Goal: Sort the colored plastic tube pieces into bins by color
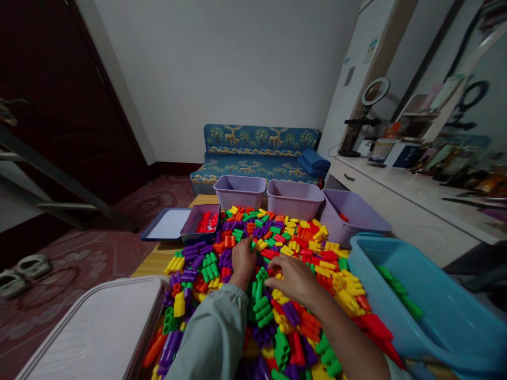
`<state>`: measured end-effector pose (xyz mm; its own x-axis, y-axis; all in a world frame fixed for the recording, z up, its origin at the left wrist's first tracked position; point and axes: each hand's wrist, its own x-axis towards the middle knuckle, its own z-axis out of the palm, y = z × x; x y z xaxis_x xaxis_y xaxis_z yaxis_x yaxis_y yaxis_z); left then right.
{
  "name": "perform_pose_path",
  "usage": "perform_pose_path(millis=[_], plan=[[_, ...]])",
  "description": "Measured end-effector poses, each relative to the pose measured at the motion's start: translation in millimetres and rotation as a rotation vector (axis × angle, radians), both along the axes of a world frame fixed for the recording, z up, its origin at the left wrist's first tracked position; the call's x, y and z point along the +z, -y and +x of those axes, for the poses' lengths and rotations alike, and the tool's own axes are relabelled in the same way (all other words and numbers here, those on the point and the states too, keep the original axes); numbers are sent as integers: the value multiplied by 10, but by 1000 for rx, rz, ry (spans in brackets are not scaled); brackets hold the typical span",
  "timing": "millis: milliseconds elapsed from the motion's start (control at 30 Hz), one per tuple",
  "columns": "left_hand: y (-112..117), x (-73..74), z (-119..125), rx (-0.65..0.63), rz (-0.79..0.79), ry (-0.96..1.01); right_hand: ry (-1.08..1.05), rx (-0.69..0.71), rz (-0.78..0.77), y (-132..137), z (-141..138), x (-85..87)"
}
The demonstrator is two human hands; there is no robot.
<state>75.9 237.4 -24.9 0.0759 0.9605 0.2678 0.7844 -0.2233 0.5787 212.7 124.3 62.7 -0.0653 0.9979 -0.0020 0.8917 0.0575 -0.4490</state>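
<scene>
A thick spread of plastic building blocks [273,253] in red, yellow, green, purple and orange covers the table, most shaped like joined tubes. Over its middle, my left hand [243,259] has its fingers closed at a green block [252,246], which shows just past the fingertips. My right hand [293,277] hovers to the right of it, thumb and fingers curved and apart, with nothing visible between them. Beneath the right hand lie green and yellow blocks. Several green blocks [400,293] lie inside the blue bin [443,351] on the right.
Two lilac bins [240,196] [295,199] line the far edge, with another lilac bin [350,214] to their right. A dark-rimmed box [200,221] holds red blocks, beside a flat tray lid [166,224]. A white lid [99,327] sits at front left. Beyond is a blue sofa [253,163].
</scene>
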Motion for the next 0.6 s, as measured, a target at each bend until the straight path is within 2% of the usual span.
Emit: perform_pose_path(millis=[100,233,333,467,533,600], plan=[[4,3,3,-1,-3,-6,149,35,-121,287,60,39],[11,6,6,1,-8,-8,181,74,-168,498,89,-24],[10,8,6,0,-6,-3,185,47,-113,409,85,-123],[8,21,8,-3,-37,-15,203,-100,14,169,77,-275],[3,40,6,-13,-62,-21,167,-154,69,123,60,-303],[-13,69,-4,-41,-94,-17,85,-124,129,178,18,-272]])
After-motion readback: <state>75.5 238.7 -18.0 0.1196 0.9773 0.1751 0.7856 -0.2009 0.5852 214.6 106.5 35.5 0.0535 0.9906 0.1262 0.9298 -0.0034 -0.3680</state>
